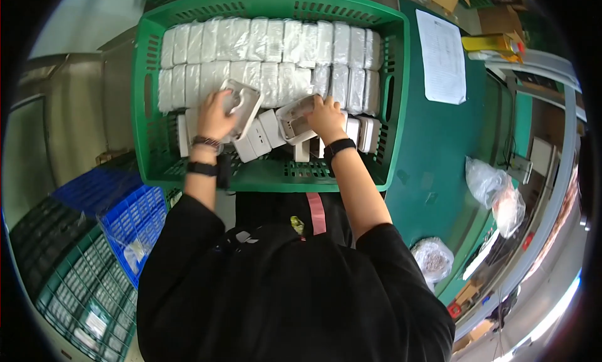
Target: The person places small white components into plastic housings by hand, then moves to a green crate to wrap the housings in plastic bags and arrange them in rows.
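Inside a green plastic crate [257,183], my left hand [215,116] grips an open, hollow white plastic housing [249,104], tilted with its inside facing up. My right hand [327,119] holds a second white housing [295,120] by its right side; this one is hollow too. Beneath and between them, loose white housings [256,139] lie at uneven angles along the crate's near side. Behind my hands, two rows of white pieces wrapped in clear plastic [257,42] stand packed side by side. My fingertips are partly hidden by the housings.
The crate borders a green work surface [433,149] on the right, where a printed sheet [442,58] lies. Clear plastic bags [495,189] sit farther right, near a yellow object [492,45]. At lower left stand a blue crate [135,221] and a green crate of wrapped pieces [88,293].
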